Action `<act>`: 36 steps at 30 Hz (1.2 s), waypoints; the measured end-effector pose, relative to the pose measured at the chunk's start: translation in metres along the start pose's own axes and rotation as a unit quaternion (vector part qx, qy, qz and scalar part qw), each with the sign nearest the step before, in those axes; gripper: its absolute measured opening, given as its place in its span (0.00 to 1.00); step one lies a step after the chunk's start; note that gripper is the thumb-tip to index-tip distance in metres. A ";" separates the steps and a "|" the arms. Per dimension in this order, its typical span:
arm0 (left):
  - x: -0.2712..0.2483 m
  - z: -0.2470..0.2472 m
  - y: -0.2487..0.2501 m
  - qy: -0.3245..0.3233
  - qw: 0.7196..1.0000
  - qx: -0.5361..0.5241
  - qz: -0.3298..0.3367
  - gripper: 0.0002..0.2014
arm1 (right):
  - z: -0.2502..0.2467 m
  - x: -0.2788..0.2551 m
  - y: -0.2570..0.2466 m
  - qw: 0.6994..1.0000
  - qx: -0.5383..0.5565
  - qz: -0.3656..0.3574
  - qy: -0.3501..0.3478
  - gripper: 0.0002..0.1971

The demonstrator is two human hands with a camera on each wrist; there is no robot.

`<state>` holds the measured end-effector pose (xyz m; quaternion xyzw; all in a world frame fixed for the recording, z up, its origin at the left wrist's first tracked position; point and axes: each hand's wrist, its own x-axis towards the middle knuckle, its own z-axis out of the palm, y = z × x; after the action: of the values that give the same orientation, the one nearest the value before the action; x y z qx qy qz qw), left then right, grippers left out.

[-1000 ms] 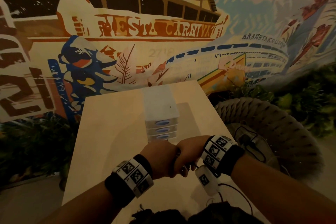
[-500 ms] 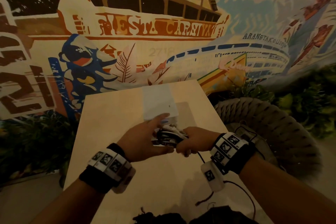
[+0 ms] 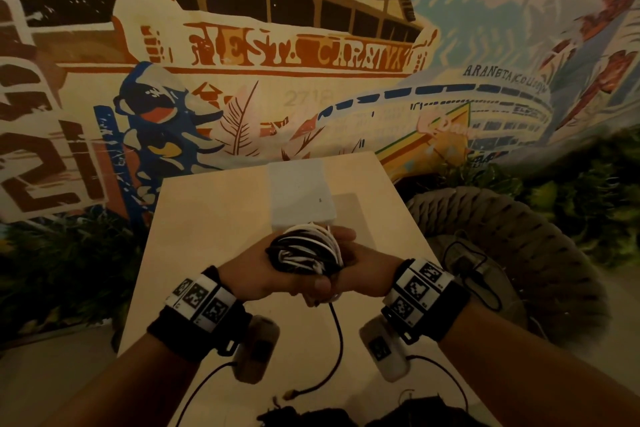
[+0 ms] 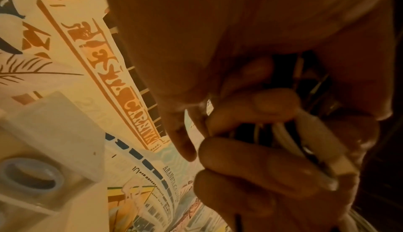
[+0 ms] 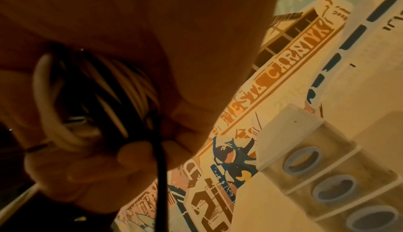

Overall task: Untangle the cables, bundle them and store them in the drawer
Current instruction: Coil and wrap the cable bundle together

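Coiled bundle of black and white cables point(image 3: 306, 250), cupped between left hand point(image 3: 252, 276) and right hand point(image 3: 363, 269) (both gripping it), before white plastic three-drawer unit point(image 3: 299, 194), on pale wooden table point(image 3: 214, 218).

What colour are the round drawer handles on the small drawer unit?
Blue rings; the drawer handles show best in the right wrist view.

One cable bundle point(image 3: 306, 251), one drawer unit point(image 3: 300, 191) of three drawers, two hands.

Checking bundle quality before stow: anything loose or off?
Yes. One black cable end hangs out of the cable bundle both hands hold, trailing onto the table. The drawer unit looks shut.
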<state>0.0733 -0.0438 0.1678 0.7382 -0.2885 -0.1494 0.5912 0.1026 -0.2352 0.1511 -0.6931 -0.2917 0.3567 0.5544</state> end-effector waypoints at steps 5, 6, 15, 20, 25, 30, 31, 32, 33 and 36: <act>0.000 0.002 -0.002 0.022 0.999 0.020 0.012 0.21 | -0.001 -0.003 -0.002 0.998 -0.063 -0.016 -0.003 0.19; 0.000 0.002 -0.005 0.028 0.999 0.030 0.015 0.20 | -0.001 -0.003 -0.002 0.997 -0.076 -0.014 -0.006 0.14; 0.002 0.005 -0.010 0.109 0.992 0.065 0.006 0.12 | 0.002 -0.007 0.012 0.990 -0.117 0.072 0.008 0.06; 0.004 0.000 -0.018 0.115 0.970 0.203 -0.064 0.17 | -0.009 -0.014 0.023 0.973 -0.198 0.118 0.016 0.03; 0.012 0.006 -0.018 0.039 0.909 0.407 -0.085 0.15 | -0.011 -0.017 0.030 0.982 -0.113 0.151 0.033 0.11; 0.017 0.017 -0.028 -0.011 0.871 0.475 -0.122 0.12 | -0.014 -0.018 0.033 0.982 -0.002 0.185 0.022 0.10; 0.018 0.016 -0.031 -0.017 0.872 0.472 -0.131 0.13 | -0.015 -0.019 0.034 0.982 0.016 0.186 0.020 0.09; 0.017 0.015 -0.034 -0.019 0.875 0.463 -0.141 0.14 | -0.016 -0.020 0.034 0.982 0.036 0.183 0.023 0.10; 0.015 0.013 -0.037 -0.017 0.882 0.446 -0.150 0.14 | -0.017 -0.021 0.034 0.982 0.057 0.178 0.032 0.12; 0.007 0.007 -0.047 0.017 0.912 0.373 -0.172 0.14 | -0.021 -0.025 0.034 0.980 0.125 0.140 0.066 0.16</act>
<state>0.0870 -0.0472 0.1223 0.9456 -0.1813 -0.1179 0.2430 0.1051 -0.2744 0.1249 -0.6742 -0.1079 0.4178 0.5994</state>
